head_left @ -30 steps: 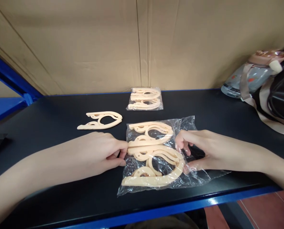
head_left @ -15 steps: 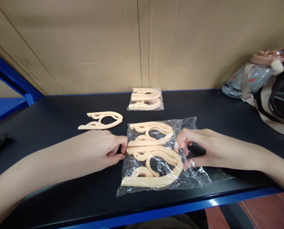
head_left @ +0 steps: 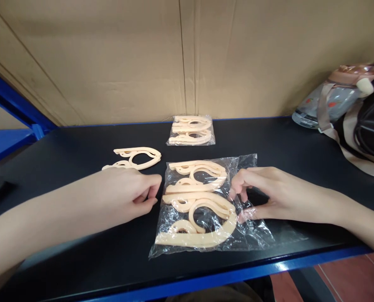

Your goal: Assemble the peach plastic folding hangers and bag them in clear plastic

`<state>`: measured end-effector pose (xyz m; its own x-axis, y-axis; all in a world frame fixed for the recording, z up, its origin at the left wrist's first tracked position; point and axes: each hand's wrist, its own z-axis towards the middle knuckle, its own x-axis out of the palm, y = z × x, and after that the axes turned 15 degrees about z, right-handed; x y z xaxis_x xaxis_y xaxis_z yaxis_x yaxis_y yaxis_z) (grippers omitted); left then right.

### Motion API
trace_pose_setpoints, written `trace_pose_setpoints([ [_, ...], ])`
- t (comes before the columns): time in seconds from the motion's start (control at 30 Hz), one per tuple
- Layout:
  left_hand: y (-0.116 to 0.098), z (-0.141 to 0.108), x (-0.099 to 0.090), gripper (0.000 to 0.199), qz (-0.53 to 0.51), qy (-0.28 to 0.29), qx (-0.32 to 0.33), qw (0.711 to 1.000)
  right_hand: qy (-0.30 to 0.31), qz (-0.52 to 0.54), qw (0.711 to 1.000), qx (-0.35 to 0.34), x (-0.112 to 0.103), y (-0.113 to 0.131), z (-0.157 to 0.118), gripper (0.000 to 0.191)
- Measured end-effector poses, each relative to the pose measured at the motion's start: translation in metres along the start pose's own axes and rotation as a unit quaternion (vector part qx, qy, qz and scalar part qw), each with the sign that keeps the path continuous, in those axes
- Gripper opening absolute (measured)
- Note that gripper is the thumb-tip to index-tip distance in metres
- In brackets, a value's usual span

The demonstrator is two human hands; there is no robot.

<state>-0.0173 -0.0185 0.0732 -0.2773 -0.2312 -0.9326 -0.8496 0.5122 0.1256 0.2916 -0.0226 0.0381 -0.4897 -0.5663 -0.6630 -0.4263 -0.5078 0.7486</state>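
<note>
Two cream folding hangers point(head_left: 202, 240) lie folded one beyond the other inside a clear plastic bag point(head_left: 253, 235) on the black shelf. My right hand point(head_left: 258, 193) is at the bag's right end. Its bent fingers and thumb grip the film beside the hangers' rounded ends; film partly covers the fingertips. Just left of the bag, my left hand point(head_left: 139, 191) is curled with nothing visible in it, apart from the film. Beyond that hand lies a loose folded hanger point(head_left: 149, 153), its lower left part hidden behind the hand.
A second bagged set of hangers point(head_left: 191, 131) lies at the back of the black shelf point(head_left: 253, 138), against a cardboard wall point(head_left: 111, 63). At the right stand a strapped water bottle point(head_left: 338, 96) and a dark bag point(head_left: 372, 126). A blue edge point(head_left: 281, 266) runs along the front.
My left hand has drawn back left from the bag's edge, partly covering the loose hanger. The bagged hangers have shifted slightly left; my right hand stays at the right end.
</note>
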Motion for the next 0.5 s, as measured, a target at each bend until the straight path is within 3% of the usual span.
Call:
trace_pose_setpoints([
  [0.13, 0.012, -0.001, -0.016, 0.022, 0.065, -0.036, -0.050, 0.996, -0.025, -0.059, 0.997, -0.053, -0.007, -0.003, -0.004, 0.025],
  [0.23, 0.027, 0.003, -0.021, 0.027, 0.065, -0.092, -0.085, 0.990, -0.091, -0.168, 0.980, -0.063, -0.014, -0.007, -0.009, 0.027],
  [0.3, 0.042, 0.006, -0.015, 0.043, 0.042, -0.118, -0.085, 0.988, -0.136, -0.218, 0.965, -0.043, -0.018, -0.009, -0.011, 0.027],
  [0.4, 0.068, 0.014, 0.002, 0.068, 0.017, -0.122, -0.070, 0.990, -0.170, -0.213, 0.962, -0.012, -0.024, -0.010, -0.011, 0.028],
  [0.5, 0.094, 0.024, 0.017, 0.072, -0.002, -0.099, -0.121, 0.988, -0.178, -0.197, 0.964, -0.002, -0.026, -0.010, -0.010, 0.030],
])
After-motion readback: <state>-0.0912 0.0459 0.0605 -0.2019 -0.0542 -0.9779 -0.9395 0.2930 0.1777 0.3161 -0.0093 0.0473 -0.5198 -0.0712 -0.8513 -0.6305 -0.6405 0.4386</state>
